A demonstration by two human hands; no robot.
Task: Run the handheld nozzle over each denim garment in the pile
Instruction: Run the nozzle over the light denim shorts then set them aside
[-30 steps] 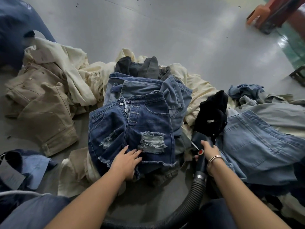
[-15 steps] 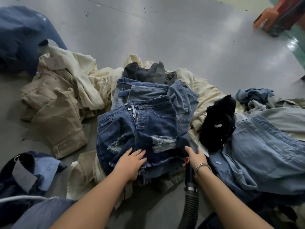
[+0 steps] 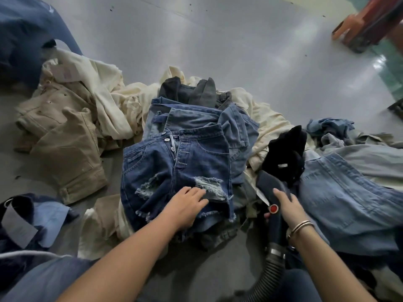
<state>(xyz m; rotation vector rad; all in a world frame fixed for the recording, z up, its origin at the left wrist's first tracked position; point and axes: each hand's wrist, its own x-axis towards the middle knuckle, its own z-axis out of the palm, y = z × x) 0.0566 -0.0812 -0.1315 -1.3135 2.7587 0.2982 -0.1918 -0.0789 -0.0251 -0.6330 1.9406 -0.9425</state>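
Note:
Dark blue ripped denim shorts [image 3: 174,162] lie on top of a stack of folded denim [image 3: 207,120] in the middle of the floor. My left hand [image 3: 185,205] rests flat on the shorts' frayed lower hem, fingers straight. My right hand [image 3: 287,205] grips the dark handheld nozzle [image 3: 270,188], which has a red button and a ribbed black hose [image 3: 268,271] trailing toward me. The nozzle's head sits just right of the stack, beside a black garment [image 3: 285,153].
Pale blue denim garments [image 3: 349,192] spread at the right. Beige and cream clothes [image 3: 72,136] lie at the left, more blue cloth [image 3: 32,216] at the lower left. Bare grey floor [image 3: 239,51] lies beyond; an orange object [image 3: 366,25] stands at the far right.
My right hand has drawn the nozzle back to the right, off the stack's edge, and its head now shows. My left hand stays on the shorts.

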